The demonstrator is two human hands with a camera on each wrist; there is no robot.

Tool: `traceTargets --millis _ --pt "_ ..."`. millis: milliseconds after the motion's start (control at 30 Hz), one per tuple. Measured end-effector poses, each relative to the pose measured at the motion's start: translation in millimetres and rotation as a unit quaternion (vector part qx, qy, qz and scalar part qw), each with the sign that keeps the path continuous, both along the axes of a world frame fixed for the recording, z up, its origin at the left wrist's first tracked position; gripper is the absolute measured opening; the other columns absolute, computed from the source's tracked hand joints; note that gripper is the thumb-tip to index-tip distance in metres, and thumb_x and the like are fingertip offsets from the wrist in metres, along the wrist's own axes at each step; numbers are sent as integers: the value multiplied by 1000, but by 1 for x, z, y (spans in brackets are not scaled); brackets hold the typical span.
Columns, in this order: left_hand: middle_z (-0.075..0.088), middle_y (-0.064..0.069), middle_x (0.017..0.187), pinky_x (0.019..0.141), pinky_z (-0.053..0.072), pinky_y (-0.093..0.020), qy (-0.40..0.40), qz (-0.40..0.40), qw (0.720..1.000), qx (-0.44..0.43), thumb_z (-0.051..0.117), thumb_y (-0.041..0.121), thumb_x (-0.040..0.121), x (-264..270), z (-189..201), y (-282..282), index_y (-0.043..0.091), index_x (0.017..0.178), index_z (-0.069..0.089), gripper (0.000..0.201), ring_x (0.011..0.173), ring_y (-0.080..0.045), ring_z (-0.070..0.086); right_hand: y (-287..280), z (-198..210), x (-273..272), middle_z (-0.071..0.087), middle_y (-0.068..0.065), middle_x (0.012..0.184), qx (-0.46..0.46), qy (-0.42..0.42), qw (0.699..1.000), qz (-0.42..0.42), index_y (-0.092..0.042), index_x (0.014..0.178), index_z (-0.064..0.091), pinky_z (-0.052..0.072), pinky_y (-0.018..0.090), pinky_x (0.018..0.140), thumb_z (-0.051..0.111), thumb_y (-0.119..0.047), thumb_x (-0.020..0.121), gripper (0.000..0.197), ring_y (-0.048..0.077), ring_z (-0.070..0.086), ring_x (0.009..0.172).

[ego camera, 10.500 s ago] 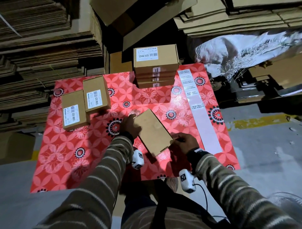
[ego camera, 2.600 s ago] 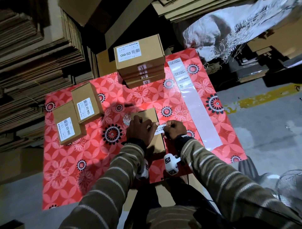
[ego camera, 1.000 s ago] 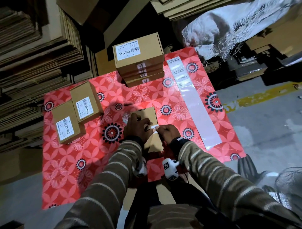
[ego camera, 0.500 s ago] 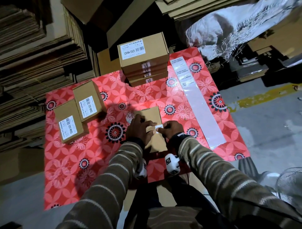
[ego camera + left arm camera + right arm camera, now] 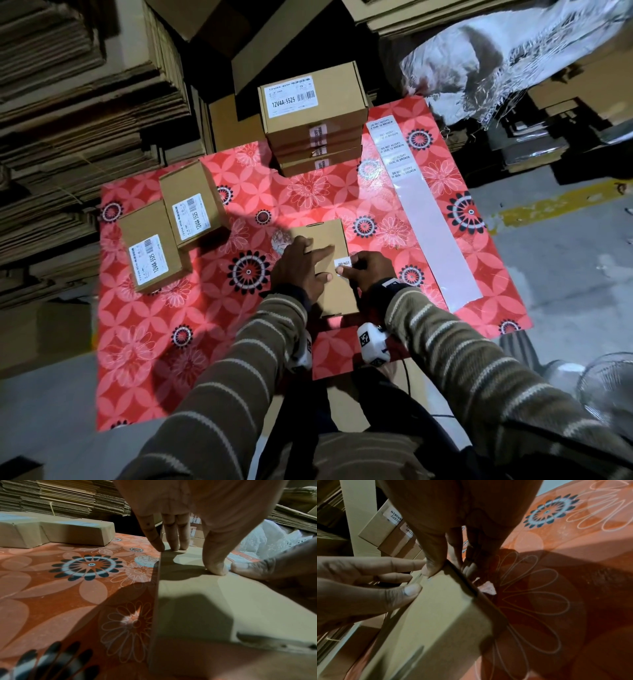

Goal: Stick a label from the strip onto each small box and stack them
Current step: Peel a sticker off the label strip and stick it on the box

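A plain brown small box lies on the red floral mat in front of me. My left hand presses flat on its top with straight fingers. My right hand pinches a white "DO NOT" label over the box's right edge, thumb on top and fingers down the side. The label strip lies to the right, labels only at its far end. A stack of labelled boxes stands at the mat's back. Two boxes lie at the left.
Piles of flat cardboard rise behind and left of the mat. A white woven sack lies at the back right. Grey floor with a yellow line runs along the right side. A wire fan guard shows at the lower right.
The label, held between both hands over the box a moment ago, now sits on the box's right edge. My left fingers have spread flat on the top.
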State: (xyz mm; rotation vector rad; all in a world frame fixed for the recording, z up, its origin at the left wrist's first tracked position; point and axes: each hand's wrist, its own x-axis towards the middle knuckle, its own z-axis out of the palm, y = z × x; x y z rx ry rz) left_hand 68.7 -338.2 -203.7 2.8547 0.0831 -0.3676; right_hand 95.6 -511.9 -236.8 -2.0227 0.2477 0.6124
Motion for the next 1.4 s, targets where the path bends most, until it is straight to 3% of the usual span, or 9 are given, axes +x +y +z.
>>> traceTargets --millis 333,433,667,933,1067,1167,1267,1333,1400 --pt "44 5 127 95 49 -43 -20 31 999 -17 68 52 84 6 0 -7 46 123 62 40 124 -18 46 -6 -3 2 51 -4 50 18 -12 999 -30 -11 57 58 35 25 53 66 -47 89 48 14 44 49" --pt "43 4 124 93 49 -44 -22 34 999 -14 71 49 82 6 1 -11 44 119 62 39 122 -20 45 -12 -8 5 61 -3 60 39 4 999 -25 -9 70 69 41 24 59 64 -38 92 37 11 50 54" --pt "43 3 123 90 50 -45 -18 34 999 1 74 48 79 7 2 -12 43 115 62 39 119 -22 46 -12 -25 8 64 -9 61 66 16 997 -24 -27 62 68 53 35 70 72 -37 85 25 13 57 60" --pt "45 2 120 89 51 -44 -12 49 999 -11 71 46 78 8 4 -14 42 112 65 35 117 -23 47 -14 -19 5 75 9 77 131 50 990 -31 -14 86 76 57 40 68 74 -30 80 18 19 66 62" --pt "44 3 119 89 50 -45 -14 55 998 -16 72 45 78 8 3 -14 41 111 65 34 117 -23 47 -13 -9 8 70 2 63 107 33 993 -31 -16 75 77 59 34 65 73 -30 81 16 12 61 56" --pt "43 4 119 91 49 -45 -17 64 997 -28 76 43 76 8 1 -14 41 109 66 34 118 -22 46 -14 -3 7 58 -9 48 69 13 997 -12 -25 52 69 45 20 53 72 -27 87 35 6 48 44" --pt "43 4 119 94 48 -44 -13 71 997 -35 79 41 75 9 1 -15 41 108 67 35 119 -22 45 -13 -4 5 49 -10 43 54 -10 999 -4 -25 42 59 39 22 52 69 -26 90 49 10 42 43" --pt "43 4 119 94 48 -44 -16 71 997 -36 79 42 75 9 1 -15 41 108 67 35 120 -21 45 -13 -3 3 57 -5 50 40 -19 999 12 -22 51 66 43 25 56 68 -27 90 40 11 47 49" --pt "43 4 120 93 48 -44 -23 66 997 -35 79 42 75 8 1 -14 40 109 67 36 120 -22 45 -12 0 0 72 0 69 31 -19 999 35 -18 79 78 52 28 68 68 -28 89 17 11 61 64"
